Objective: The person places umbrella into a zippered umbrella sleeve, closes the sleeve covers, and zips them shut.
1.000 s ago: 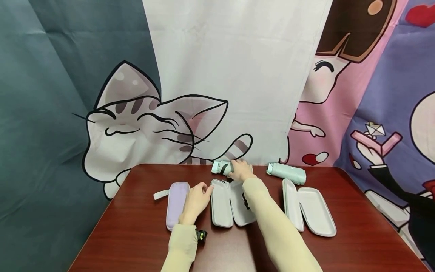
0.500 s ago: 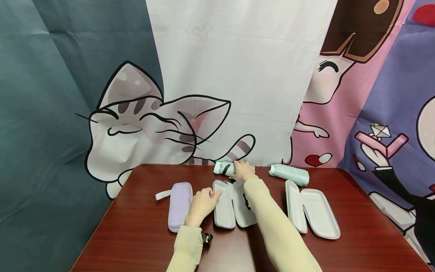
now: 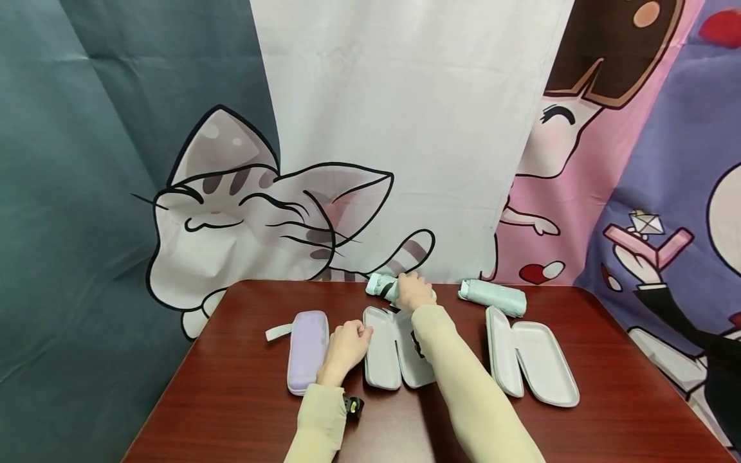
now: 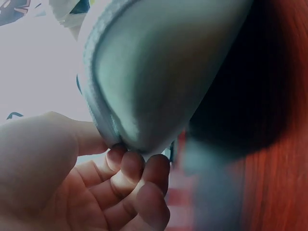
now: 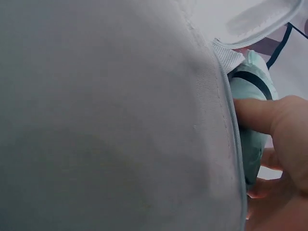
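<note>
On the counter (image 3: 231, 379), right hand (image 3: 415, 291) had fingers wrapped round a mint roll (image 3: 379, 285). Left hand (image 3: 346, 347) sat part-curled at middle case (image 3: 382, 354) edge; grip unclear.

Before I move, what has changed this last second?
The left hand moved slightly toward the wearer along the rim of the middle open case. The mint roll turned a little, its right end swinging nearer. The right hand kept its grip; the purple case and right open case stayed put.
</note>
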Motion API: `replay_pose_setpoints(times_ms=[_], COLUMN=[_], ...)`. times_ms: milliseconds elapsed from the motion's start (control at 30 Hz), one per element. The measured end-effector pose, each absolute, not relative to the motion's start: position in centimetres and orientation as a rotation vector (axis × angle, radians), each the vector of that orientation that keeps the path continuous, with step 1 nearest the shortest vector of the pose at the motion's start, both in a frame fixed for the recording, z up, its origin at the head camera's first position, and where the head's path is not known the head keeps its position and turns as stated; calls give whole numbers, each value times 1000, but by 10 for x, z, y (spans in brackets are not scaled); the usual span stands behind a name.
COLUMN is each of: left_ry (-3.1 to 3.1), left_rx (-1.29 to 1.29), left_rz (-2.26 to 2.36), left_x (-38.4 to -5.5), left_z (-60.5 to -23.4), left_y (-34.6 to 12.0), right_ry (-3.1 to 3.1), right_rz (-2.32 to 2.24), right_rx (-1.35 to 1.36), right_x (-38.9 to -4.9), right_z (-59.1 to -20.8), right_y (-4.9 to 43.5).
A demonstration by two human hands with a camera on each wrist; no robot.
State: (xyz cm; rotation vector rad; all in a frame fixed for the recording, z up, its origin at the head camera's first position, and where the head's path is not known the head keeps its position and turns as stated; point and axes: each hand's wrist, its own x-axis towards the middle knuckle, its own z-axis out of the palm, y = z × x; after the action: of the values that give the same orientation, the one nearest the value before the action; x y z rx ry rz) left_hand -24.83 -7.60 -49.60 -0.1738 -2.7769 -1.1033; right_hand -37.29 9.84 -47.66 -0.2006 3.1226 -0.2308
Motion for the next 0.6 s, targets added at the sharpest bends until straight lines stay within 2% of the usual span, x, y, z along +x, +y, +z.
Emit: replay_pose_setpoints(times_ms=[233,600], left_ry=[-2755,-2745], left_rx=[-141,-158], left_rz=[-1142,-1147], left_x=[-248,-248], left_z=[-496,-495], left_y=[-78,-77], right_ry=[3203,3262], right_rz=[-216,-282], right_rx=[-290,-289], right_x=[-367,-348], right_z=[-465,-431], right_y=[97,101])
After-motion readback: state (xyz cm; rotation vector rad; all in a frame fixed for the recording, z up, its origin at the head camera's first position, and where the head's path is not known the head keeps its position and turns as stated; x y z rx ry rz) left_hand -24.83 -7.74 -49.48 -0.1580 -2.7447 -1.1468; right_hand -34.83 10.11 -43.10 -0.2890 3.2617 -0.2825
